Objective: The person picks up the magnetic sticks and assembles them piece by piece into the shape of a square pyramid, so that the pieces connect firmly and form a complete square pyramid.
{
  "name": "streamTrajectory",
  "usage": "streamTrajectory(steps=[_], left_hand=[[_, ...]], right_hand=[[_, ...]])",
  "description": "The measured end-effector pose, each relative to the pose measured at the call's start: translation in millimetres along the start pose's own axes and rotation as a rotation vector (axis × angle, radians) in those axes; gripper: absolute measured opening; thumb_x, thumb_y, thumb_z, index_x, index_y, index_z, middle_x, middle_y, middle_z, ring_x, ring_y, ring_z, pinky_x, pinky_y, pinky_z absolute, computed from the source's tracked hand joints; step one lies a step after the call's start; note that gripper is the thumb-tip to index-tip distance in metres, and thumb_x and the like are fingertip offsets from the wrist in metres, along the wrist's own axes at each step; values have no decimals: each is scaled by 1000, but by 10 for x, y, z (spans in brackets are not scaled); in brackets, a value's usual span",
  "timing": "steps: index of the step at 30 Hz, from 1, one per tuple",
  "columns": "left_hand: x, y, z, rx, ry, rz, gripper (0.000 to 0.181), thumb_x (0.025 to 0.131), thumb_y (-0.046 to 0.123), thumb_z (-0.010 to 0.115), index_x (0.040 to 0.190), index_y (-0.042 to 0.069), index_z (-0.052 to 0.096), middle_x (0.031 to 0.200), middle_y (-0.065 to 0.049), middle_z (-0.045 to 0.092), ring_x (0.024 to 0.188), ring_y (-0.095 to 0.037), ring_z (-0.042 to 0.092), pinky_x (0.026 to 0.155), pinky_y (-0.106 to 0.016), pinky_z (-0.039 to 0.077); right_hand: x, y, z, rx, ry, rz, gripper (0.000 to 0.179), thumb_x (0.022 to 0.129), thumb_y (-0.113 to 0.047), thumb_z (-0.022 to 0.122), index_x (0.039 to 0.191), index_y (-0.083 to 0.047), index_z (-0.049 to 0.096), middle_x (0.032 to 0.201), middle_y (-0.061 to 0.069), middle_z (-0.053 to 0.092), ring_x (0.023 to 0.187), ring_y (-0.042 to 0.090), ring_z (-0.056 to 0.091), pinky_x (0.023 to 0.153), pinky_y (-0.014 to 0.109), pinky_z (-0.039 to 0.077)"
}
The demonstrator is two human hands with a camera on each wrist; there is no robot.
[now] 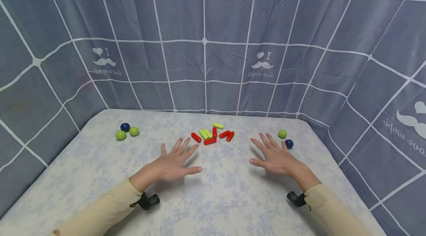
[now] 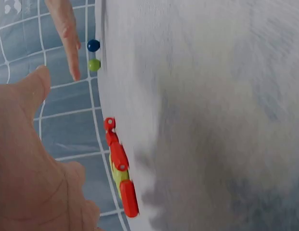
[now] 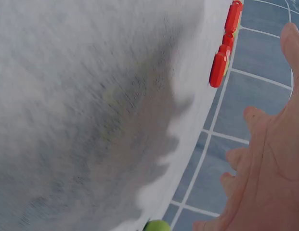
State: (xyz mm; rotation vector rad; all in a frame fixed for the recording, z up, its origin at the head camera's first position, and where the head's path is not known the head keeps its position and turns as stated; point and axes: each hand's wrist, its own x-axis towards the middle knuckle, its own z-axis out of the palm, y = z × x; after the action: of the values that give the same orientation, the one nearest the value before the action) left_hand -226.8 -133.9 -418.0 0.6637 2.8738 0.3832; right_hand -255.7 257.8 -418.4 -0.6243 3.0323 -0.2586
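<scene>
My left hand hovers palm down over the table, fingers spread, holding nothing. Just beyond its fingertips lies a loose cluster of small rods: several red rods and a few yellow-green rods. My right hand is likewise spread above the table with nothing in it. Past its little finger sit a green ball and a dark blue ball. In the left wrist view the red rods show beyond the left palm. The right wrist view shows red rods at the table's edge.
At the table's back left, a dark blue ball stands beside two green balls. A pale patterned cloth covers the table. A grey-blue curtain with white grid lines hangs behind and at both sides.
</scene>
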Motion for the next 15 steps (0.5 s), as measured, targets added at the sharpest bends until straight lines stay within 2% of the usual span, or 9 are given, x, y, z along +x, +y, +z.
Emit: streamTrajectory(steps=[3,5,7,10,13,15], left_hand=[[44,50,25,1,29,16,93,88,84,36,162,32,16,170,-6,1,157,-34,-3,109,-79,-4],[87,110,43,-21,61,27,90,90,79,43,162,30,19,170,-9,5,157,-34,1,112,-77,1],[145,188,65,-59,107,36,86,92,69,53,161,25,26,168,-13,14,156,-35,10,116,-71,11],[258,338,89,-132,195,45,74,94,51,64,155,14,42,160,-17,36,148,-34,35,115,-58,32],[411,490,115,-187,280,43,57,94,37,66,143,8,56,139,-14,59,122,-27,61,99,-46,51],[532,580,136,-226,319,41,48,94,32,66,135,6,62,117,-8,69,96,-21,68,82,-39,55]], right_hand=[[-7,-8,16,2,37,-17,85,92,-74,47,160,-28,29,168,14,18,154,40,14,110,78,15],[-14,-10,35,3,82,-35,81,93,-72,50,157,-25,37,163,14,30,151,39,27,111,73,23],[-28,-10,54,28,126,-45,74,94,-66,54,152,-21,47,155,13,46,143,38,42,108,67,34],[-42,11,85,106,177,-31,59,97,-53,61,142,-16,59,140,9,62,124,32,60,99,56,48],[-38,33,105,208,217,-8,47,98,-41,65,135,-12,65,126,6,69,106,24,67,87,46,53],[-26,53,122,254,244,-5,42,97,-35,66,131,-10,67,115,5,72,95,19,67,79,41,53]])
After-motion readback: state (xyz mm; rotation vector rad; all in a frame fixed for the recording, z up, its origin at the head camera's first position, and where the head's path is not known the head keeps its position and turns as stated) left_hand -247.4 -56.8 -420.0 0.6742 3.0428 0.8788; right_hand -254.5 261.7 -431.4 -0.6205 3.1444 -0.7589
